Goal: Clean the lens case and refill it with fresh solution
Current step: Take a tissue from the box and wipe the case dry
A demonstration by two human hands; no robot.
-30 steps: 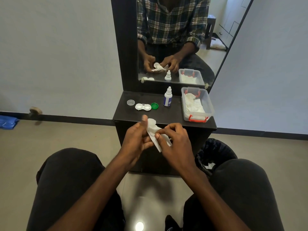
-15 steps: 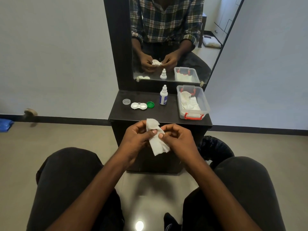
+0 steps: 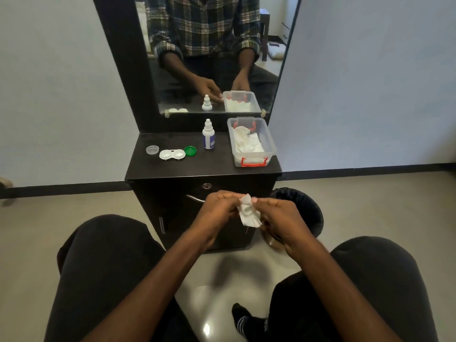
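Midway: both hands (image 3: 249, 213) pinch tissue (image 3: 248, 214); lens case (image 3: 172, 154) open, uncapped near table's left edge; refill from bottle (image 3: 208, 138) pending.

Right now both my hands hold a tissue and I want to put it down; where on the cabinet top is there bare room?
The front strip, between the lens case and the front edge, is bare. So is the gap between the solution bottle and the plastic box. The left rear is crowded: clear cap, case, green cap.

Black bin (image 3: 308, 208) beside dark cabinet (image 3: 172, 218)
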